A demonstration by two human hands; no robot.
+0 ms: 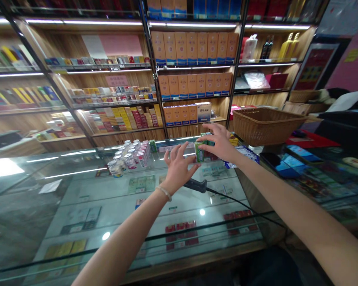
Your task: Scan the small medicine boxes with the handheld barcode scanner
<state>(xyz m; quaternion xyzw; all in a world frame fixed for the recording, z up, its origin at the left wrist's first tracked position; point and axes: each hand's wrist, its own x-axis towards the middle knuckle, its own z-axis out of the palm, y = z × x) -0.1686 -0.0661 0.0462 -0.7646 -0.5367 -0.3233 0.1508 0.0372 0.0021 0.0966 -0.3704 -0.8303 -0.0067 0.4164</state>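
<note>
My right hand [219, 141] reaches over the glass counter with its thumb and fingers closed about a small green container [199, 152], which stands upright. More green-topped containers show partly behind that hand. Close by on the left, my left hand [179, 165] has its fingers spread, and one fingertip is at the green container's side; whether it touches cannot be made out. Several clear small bottles with pale lids [130, 157] stand in rows to the left, and another green container [152, 145] is at their far right end. Below my left hand lies a black handheld device with a cable [197, 185].
The glass display counter [119, 214] holds packs under its top. To the right are a brown wicker basket [267, 125], blue-and-white packets [246, 154] and a tablet-like blue screen [290, 165]. Shelves of orange boxes [193, 47] line the back wall.
</note>
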